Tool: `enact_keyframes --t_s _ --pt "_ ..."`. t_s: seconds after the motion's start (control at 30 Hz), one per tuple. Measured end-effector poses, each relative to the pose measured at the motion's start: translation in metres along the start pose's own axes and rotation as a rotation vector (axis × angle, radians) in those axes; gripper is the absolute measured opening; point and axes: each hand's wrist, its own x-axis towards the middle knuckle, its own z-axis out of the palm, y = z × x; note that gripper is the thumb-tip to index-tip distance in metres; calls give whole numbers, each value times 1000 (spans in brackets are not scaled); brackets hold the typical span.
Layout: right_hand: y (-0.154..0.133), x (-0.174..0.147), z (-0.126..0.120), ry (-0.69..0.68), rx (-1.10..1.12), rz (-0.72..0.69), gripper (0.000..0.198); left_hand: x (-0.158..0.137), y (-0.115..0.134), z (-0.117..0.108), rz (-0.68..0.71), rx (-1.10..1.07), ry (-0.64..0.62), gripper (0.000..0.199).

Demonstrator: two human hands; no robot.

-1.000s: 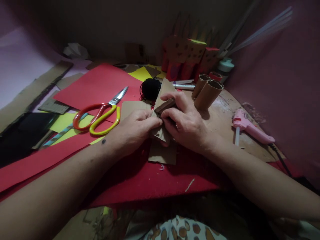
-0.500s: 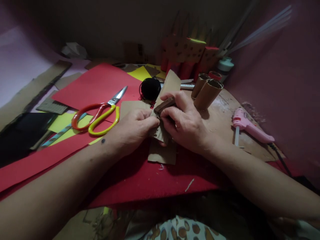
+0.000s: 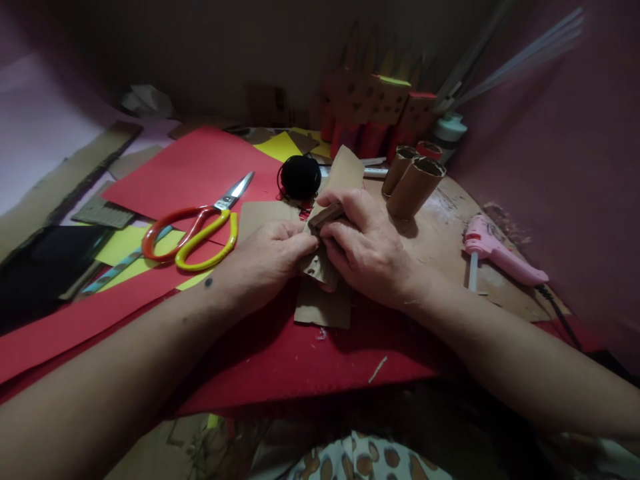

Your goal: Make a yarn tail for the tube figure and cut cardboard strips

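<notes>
My left hand [image 3: 283, 250] pinches the edge of a bent cardboard strip [image 3: 345, 170], thumb on top. The strip slants away from me, and its lower part shows small dark marks. Closed over the strip, my right hand [image 3: 367, 243] grips a small dark-brown flat piece [image 3: 327, 215], perhaps folded cardboard, between thumb and fingers. Its tip touches the strip close to my left thumb; the contact point is partly hidden. Beneath both hands a flat cardboard piece [image 3: 323, 307] rests on the red table cover [image 3: 280, 367].
Scissors [image 3: 200, 233] with red and yellow handles lie left, over coloured paper [image 3: 195, 167]. A ball of black yarn [image 3: 299, 177] sits just beyond my hands. Cardboard tubes [image 3: 417, 187] stand at right, near a pink glue gun [image 3: 503, 253]. Decorated pencil holders [image 3: 370, 110] stand behind.
The cardboard strip has tilted slightly, so more dark marks show on its lower part. My right hand has shifted a little over the brown piece. My left hand keeps its hold.
</notes>
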Motion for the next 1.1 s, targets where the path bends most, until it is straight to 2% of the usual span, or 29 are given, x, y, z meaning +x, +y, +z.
enact_keyframes --t_s 0.2,0.4,0.5,0.67,0.93,1.1 --pt "-1 1 1 4 -52 -60 18 0 5 5 4 -33 58 21" --pt "0 3 2 110 -73 -29 14 0 5 5 -14 -64 75 19" --pt "1 4 0 135 -61 7 12 1 3 4 11 -88 52 17" --pt "1 6 -6 72 15 119 12 2 -1 1 30 -118 -1 15" --pt "4 4 -5 59 1 58 13 3 1 4 -8 -104 22 17" --pt "4 2 -2 68 -83 -15 15 4 2 5 -19 -80 102 16"
